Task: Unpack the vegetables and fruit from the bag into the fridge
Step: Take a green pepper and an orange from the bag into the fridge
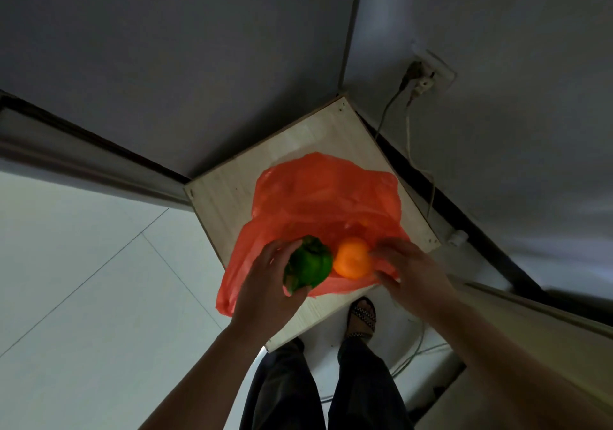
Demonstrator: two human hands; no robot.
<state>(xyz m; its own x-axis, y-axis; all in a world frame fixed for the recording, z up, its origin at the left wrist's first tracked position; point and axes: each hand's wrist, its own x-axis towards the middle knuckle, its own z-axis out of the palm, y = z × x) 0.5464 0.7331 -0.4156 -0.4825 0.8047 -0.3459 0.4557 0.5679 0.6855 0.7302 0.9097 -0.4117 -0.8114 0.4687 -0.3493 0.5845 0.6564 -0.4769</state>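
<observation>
Head view:
Bag (315,194): laid on the stand (229,194), its mouth turned toward the person so the contents can be reached.
Pepper (310,263): grasped by the left hand (265,287) at the mouth, probably to be carried off.
Orange (351,257): kept inside the mouth, just beside the pepper.
Right hand (409,272): set against the orange and the rim; its grip cannot be told.

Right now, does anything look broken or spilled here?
Nothing has spilled. The wall socket looks crooked with cords dangling, and the red bag droops over the wooden table edge.
</observation>
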